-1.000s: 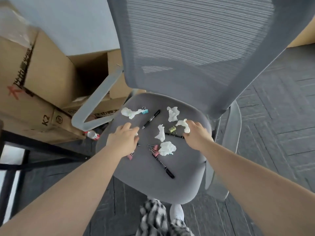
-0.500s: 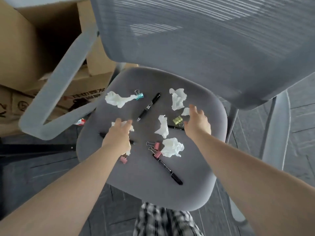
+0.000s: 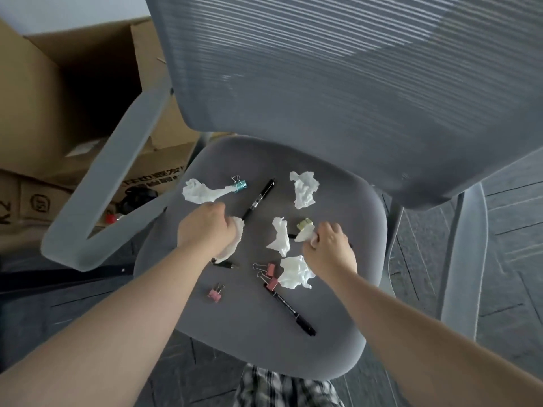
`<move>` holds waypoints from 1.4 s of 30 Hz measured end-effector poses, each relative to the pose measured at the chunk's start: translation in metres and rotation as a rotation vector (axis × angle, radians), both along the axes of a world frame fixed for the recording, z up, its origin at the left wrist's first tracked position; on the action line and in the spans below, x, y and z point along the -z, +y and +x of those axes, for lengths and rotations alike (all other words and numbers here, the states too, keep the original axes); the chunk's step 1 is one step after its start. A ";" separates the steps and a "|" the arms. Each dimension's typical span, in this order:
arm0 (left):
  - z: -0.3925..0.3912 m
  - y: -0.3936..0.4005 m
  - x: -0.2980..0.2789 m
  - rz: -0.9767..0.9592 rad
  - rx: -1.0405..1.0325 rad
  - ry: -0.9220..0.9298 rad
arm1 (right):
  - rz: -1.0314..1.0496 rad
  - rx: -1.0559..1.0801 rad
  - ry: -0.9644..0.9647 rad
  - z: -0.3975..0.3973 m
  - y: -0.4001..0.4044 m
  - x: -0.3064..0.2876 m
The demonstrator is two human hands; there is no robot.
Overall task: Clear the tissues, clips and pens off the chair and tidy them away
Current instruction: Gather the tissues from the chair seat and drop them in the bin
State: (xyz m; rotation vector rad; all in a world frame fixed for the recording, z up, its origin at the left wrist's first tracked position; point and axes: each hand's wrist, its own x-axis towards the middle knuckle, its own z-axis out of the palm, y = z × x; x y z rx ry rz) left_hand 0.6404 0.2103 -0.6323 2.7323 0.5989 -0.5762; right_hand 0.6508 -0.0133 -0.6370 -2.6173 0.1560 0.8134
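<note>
Left hand (image 3: pixel 205 227) grips a crumpled tissue (image 3: pixel 235 239) over the grey chair seat (image 3: pixel 252 342), fingers curled round it; a black pen tip (image 3: pixel 224 264) pokes out just below its wrist, a pink clip (image 3: pixel 216 292) lies nearer the person, another tissue (image 3: pixel 202 193) with a teal clip (image 3: pixel 239 183) sits just beyond the knuckles. Right hand (image 3: pixel 327 248) pinches a small tissue wad (image 3: pixel 305 235) beside a yellow-green clip (image 3: pixel 304 224). Between the hands lie a loose tissue (image 3: pixel 280 236) and a second black pen (image 3: pixel 258 198); by the right wrist, a bigger tissue ball (image 3: pixel 293 272), two pink clips (image 3: pixel 269 274), a third pen (image 3: pixel 293 314).

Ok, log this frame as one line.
stage: picking up tissues | left hand: grips tissue | right hand: pinches tissue | chair seat: tissues, clips, pens remain
</note>
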 end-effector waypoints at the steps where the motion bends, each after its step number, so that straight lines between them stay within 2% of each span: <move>1: 0.003 0.002 0.002 0.007 0.009 -0.004 | -0.006 -0.047 0.045 -0.008 0.000 0.002; 6: 0.011 0.010 0.015 0.097 0.077 0.024 | -0.012 -0.118 0.137 -0.038 0.011 0.018; 10: 0.018 0.015 0.031 0.073 0.066 0.063 | -0.010 -0.171 0.182 -0.046 0.022 0.030; 14: 0.023 0.019 0.056 0.016 -0.009 0.157 | 0.049 -0.103 0.152 -0.042 0.021 0.036; 17: 0.025 0.020 0.059 0.049 -0.030 0.085 | 0.053 -0.068 0.058 -0.036 0.016 0.033; 20: 0.022 0.016 0.042 0.046 0.032 -0.034 | 0.033 -0.052 0.013 -0.029 0.010 0.026; 22: 0.020 0.009 0.029 0.015 0.075 -0.046 | 0.022 -0.045 0.005 -0.023 0.007 0.019; 25: 0.022 -0.008 0.018 -0.055 0.121 0.002 | 0.028 -0.051 -0.021 -0.016 0.007 0.006; 30: 0.035 -0.048 0.013 -0.199 0.113 0.094 | 0.152 0.034 -0.122 -0.002 0.006 -0.013; 34: 0.047 -0.071 0.023 -0.167 0.221 0.312 | 0.178 0.109 -0.206 0.019 0.003 -0.015; 36: 0.045 -0.078 0.028 -0.162 0.262 0.364 | 0.161 0.113 -0.209 0.033 0.000 -0.012; 42: 0.036 -0.090 0.042 -0.045 0.310 0.309 | 0.079 -0.029 -0.132 0.068 0.006 0.006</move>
